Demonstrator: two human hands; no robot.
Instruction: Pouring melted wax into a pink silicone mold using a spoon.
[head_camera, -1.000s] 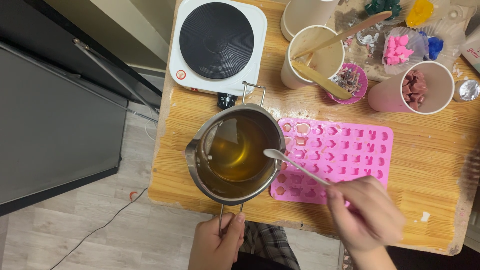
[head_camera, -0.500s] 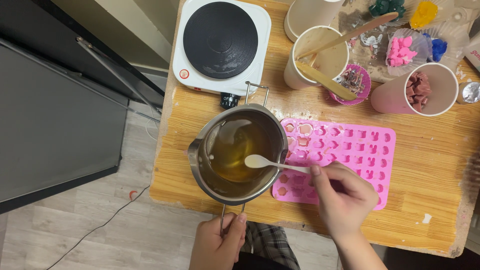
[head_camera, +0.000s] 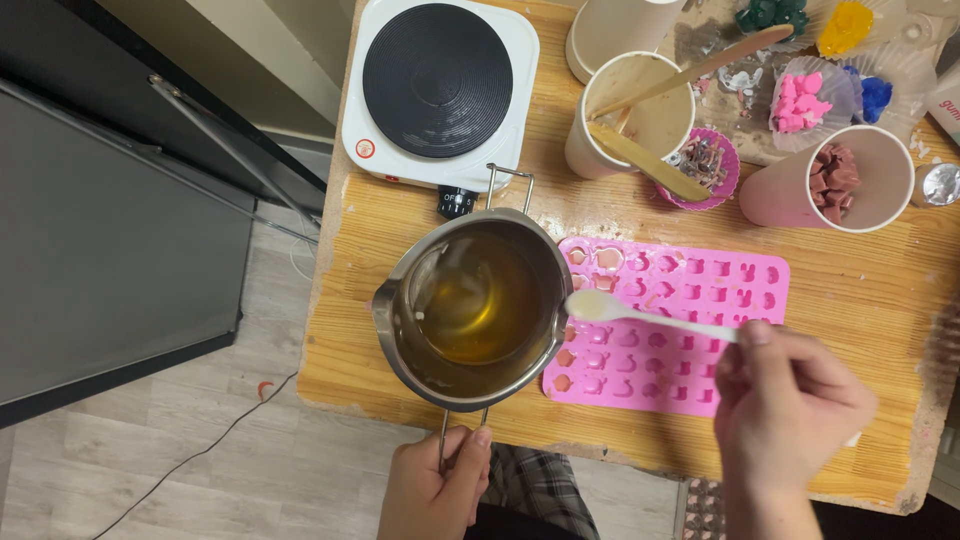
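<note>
My left hand (head_camera: 435, 485) grips the wire handle of a steel melting pot (head_camera: 470, 305) that holds clear amber liquid and sits near the table's front edge. My right hand (head_camera: 785, 400) holds a white spoon (head_camera: 640, 313) by its handle; its filled bowl hovers over the left end of a pink silicone mould (head_camera: 675, 325), right beside the pot's rim. The mould lies flat on the wooden table (head_camera: 880, 290) with several small cavities, some near the left end filled.
A white electric hot plate (head_camera: 440, 85) stands behind the pot. Paper cups (head_camera: 630, 115) with wooden sticks, a pink cup of dark red pieces (head_camera: 835, 180), and small liners with coloured chunks (head_camera: 800, 100) crowd the back right. A dark cabinet and cable are on the floor left.
The spoon dipped into the pot's liquid, then came back out to the right; its bowl now sits over the mould's left edge. My left hand stays on the handle.
</note>
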